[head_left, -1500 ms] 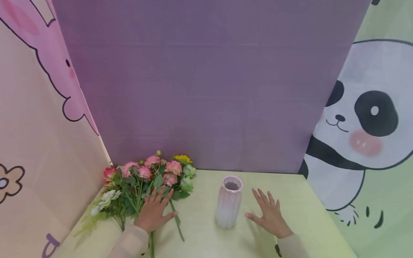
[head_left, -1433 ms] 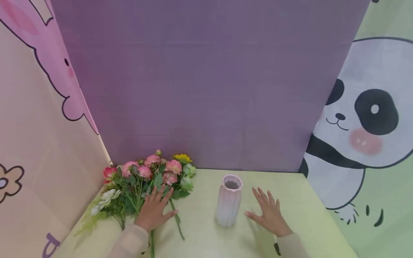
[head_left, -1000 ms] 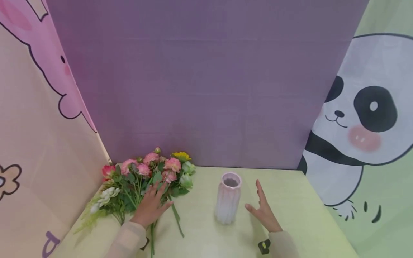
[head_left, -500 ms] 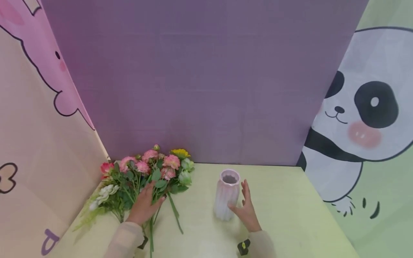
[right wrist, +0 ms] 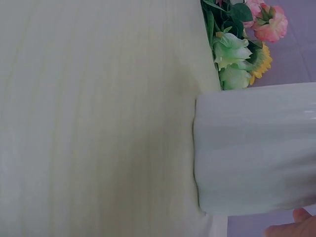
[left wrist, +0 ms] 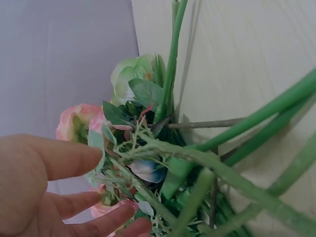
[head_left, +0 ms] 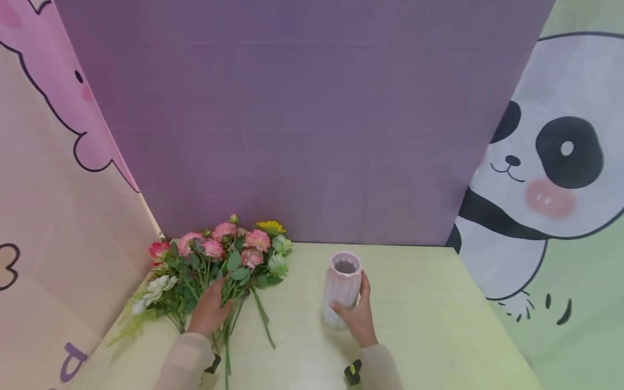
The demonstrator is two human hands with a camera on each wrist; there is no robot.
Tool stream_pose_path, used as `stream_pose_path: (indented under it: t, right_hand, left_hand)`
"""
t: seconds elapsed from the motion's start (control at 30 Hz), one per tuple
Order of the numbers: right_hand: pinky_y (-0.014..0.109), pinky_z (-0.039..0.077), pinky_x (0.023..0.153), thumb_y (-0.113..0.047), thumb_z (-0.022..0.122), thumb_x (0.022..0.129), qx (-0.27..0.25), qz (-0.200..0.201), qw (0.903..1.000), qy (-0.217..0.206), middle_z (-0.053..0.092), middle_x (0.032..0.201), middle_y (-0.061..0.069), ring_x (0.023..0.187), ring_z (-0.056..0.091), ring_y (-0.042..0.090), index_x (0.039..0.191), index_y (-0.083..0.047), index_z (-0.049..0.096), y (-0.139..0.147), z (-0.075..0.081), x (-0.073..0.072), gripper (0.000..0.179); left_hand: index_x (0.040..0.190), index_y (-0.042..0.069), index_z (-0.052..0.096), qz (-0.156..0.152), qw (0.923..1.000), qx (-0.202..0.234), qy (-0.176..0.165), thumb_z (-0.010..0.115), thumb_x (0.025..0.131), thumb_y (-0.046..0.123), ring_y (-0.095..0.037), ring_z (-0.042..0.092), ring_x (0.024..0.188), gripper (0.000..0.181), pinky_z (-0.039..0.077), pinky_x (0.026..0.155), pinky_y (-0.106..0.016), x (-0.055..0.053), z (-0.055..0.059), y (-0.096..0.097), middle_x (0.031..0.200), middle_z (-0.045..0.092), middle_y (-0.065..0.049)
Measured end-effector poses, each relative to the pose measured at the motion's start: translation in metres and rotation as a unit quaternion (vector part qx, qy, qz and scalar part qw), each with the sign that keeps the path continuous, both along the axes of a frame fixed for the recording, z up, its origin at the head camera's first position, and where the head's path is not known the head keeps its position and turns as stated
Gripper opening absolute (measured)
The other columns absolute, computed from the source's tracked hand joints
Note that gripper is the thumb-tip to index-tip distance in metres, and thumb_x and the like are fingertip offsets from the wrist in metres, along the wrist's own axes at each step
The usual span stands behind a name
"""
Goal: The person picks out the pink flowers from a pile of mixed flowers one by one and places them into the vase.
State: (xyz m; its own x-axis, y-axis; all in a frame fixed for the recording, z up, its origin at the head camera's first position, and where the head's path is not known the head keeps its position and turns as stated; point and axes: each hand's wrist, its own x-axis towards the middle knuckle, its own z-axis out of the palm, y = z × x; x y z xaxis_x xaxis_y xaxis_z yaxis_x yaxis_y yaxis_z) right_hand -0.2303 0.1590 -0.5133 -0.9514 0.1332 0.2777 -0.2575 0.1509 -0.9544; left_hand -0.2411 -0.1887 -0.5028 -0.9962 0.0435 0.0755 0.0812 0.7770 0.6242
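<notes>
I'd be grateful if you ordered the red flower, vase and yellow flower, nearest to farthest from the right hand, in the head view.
1. Vase, at the right hand, on its left.
2. Yellow flower, back left of the vase.
3. Red flower, much farther left.

Purple lower-case letter [head_left: 73, 362], slanted and reading as "d", printed on the near, lower part of the left cartoon backdrop [head_left: 63, 244], close above the surface [head_left: 429, 325].
</notes>
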Motion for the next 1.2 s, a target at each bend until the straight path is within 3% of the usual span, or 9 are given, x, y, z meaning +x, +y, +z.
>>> stream_pose_path:
  t: [0.13,0.33,0.5,0.67,0.77,0.87,1.2]
  right_hand:
    - [0.061,0.033,0.099,0.0,0.077,0.071,-0.017,0.0,0.9998,0.005,0.032,0.142,0.023,0.121,0.04,0.039,0.149,-0.007,0.01,-0.005,0.001,0.0,0.104]
    - [0.054,0.037,0.098,-0.002,0.08,0.07,-0.027,-0.016,0.9995,-0.002,0.041,0.135,0.017,0.114,0.045,0.032,0.149,-0.016,0.014,-0.006,-0.022,-0.011,0.104]
    - [0.056,0.038,0.098,-0.006,0.082,0.069,-0.01,-0.031,0.9994,-0.009,0.044,0.132,0.018,0.114,0.046,0.034,0.147,-0.014,0.017,-0.007,-0.03,-0.013,0.101]
    - [0.058,0.037,0.099,-0.006,0.08,0.071,-0.001,-0.031,0.9991,-0.031,0.044,0.131,0.022,0.115,0.046,0.038,0.145,-0.009,0.019,-0.011,-0.019,-0.006,0.097]
    - [0.058,0.037,0.099,-0.004,0.079,0.073,0.001,-0.026,0.999,-0.037,0.043,0.13,0.025,0.115,0.045,0.04,0.144,-0.004,0.019,-0.014,-0.006,0.002,0.093]
    - [0.056,0.038,0.099,-0.005,0.078,0.073,0.003,-0.026,0.999,-0.037,0.045,0.129,0.023,0.114,0.046,0.039,0.143,-0.004,0.02,-0.014,-0.004,0.003,0.091]
    - [0.056,0.038,0.099,-0.008,0.081,0.071,0.002,-0.033,0.9984,-0.046,0.045,0.132,0.02,0.116,0.046,0.036,0.145,-0.012,0.019,-0.009,-0.032,-0.013,0.095]
  left_hand:
    - [0.14,-0.013,0.026,0.006,0.9998,-0.01,-0.017,0.055,0.094,0.01,-0.055,0.037,0.121,0.059,0.036,0.096,-0.064,-0.001,-0.002,-0.003,0.136,0.034,-0.04]
    - [0.139,-0.013,0.028,0.007,0.9991,-0.015,-0.039,0.056,0.093,0.01,-0.05,0.05,0.11,0.058,0.045,0.087,-0.058,-0.004,-0.002,-0.004,0.126,0.047,-0.037]
    - [0.131,-0.013,0.042,0.003,0.999,-0.024,-0.037,0.058,0.091,0.007,-0.04,0.06,0.093,0.047,0.051,0.077,-0.051,-0.007,-0.004,-0.006,0.108,0.06,-0.028]
    - [0.118,-0.012,0.056,-0.005,0.9988,-0.04,-0.03,0.059,0.088,0.001,-0.039,0.061,0.092,0.032,0.052,0.076,-0.05,-0.01,-0.005,-0.008,0.105,0.063,-0.027]
    - [0.114,-0.012,0.059,-0.009,0.9984,-0.048,-0.027,0.06,0.087,-0.001,-0.039,0.062,0.09,0.029,0.053,0.075,-0.049,-0.013,-0.005,-0.009,0.102,0.064,-0.027]
    - [0.111,-0.012,0.06,-0.011,0.9983,-0.05,-0.027,0.061,0.086,-0.002,-0.038,0.063,0.088,0.027,0.053,0.073,-0.047,-0.014,-0.004,-0.009,0.099,0.065,-0.026]
    - [0.105,-0.01,0.064,-0.007,0.999,-0.029,-0.034,0.061,0.084,-0.002,-0.035,0.063,0.084,0.023,0.054,0.07,-0.046,-0.015,-0.004,-0.011,0.093,0.067,-0.022]
